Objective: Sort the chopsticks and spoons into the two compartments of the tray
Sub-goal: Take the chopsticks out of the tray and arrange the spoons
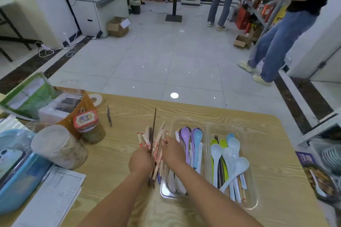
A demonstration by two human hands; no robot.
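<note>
A clear two-compartment tray (208,127) lies on the wooden table. Its left compartment holds purple, blue and white spoons (191,142). The right compartment holds light blue and green spoons (231,158) mixed with a few dark chopsticks (219,169). Just left of the tray, my left hand (141,160) grips a fanned bundle of chopsticks (154,142), some in red-and-white paper wrappers, one dark stick standing tallest. My right hand (172,150) presses against the right side of the same bundle, fingers closed on it, its forearm crossing over the left compartment.
Jars (59,145), a lidded cup (88,127), a box and bags crowd the table's left side. Papers (53,193) lie front left and a pen (108,116) behind the bundle. A bowl of food (319,180) sits at the right edge. Two people stand beyond the table.
</note>
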